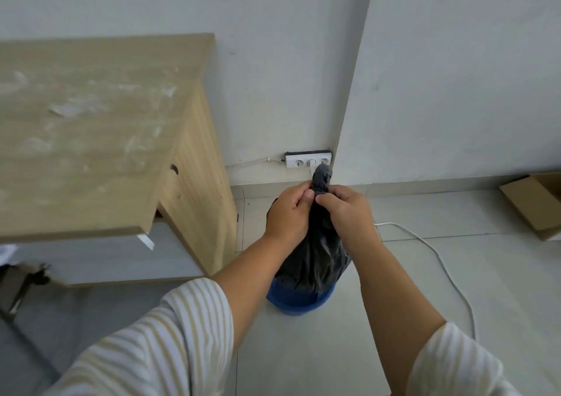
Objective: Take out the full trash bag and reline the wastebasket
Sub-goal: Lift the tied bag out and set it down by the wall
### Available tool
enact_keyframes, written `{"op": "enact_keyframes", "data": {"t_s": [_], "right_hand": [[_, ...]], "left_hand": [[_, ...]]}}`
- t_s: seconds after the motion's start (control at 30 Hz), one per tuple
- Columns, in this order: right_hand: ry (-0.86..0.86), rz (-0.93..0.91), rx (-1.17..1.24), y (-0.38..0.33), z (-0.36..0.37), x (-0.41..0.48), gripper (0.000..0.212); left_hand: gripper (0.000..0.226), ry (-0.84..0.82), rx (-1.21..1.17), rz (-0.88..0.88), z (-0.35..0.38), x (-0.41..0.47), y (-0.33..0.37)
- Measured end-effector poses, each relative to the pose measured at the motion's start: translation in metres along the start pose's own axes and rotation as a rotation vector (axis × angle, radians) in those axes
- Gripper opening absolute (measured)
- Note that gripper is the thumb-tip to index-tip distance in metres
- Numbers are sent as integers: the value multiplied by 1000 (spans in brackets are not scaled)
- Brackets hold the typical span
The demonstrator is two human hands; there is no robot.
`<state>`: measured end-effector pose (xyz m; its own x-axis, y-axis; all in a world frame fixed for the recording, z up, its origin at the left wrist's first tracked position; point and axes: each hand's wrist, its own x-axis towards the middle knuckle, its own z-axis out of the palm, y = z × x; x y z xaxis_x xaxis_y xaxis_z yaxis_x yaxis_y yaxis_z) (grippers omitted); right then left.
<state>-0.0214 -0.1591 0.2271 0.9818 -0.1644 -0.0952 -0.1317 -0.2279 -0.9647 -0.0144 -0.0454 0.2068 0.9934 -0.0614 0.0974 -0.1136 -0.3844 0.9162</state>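
Note:
A black trash bag [315, 259] stands full in a blue wastebasket [299, 300] on the floor by the wall corner. The bag's neck is gathered into a twisted bunch that sticks up above my fingers. My left hand [288, 213] grips the neck from the left. My right hand [349, 213] pinches it from the right, and the two hands almost touch. Only the basket's lower front rim shows under the bag.
A wooden desk [91, 128] stands close on the left. A white power strip [308, 161] hangs on the wall behind the bag, and a white cable [440, 259] trails over the tiled floor to the right. A cardboard box [534, 204] lies at the far right.

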Motion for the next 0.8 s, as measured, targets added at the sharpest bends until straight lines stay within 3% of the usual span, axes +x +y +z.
{"op": "enact_keyframes", "data": {"t_s": [0.2, 0.5, 0.63, 0.8], "right_hand": [[22, 17, 50, -121, -40, -27, 13], [70, -92, 58, -321, -72, -62, 13], [94, -142, 75, -377, -70, -73, 13], [112, -165, 109, -403, -46, -84, 12]], "left_hand": [[36, -36, -5, -32, -44, 2, 122], [30, -45, 8, 88, -151, 16, 313], [28, -58, 31, 143, -192, 19, 359], [27, -63, 42, 164, -230, 15, 368]]}}
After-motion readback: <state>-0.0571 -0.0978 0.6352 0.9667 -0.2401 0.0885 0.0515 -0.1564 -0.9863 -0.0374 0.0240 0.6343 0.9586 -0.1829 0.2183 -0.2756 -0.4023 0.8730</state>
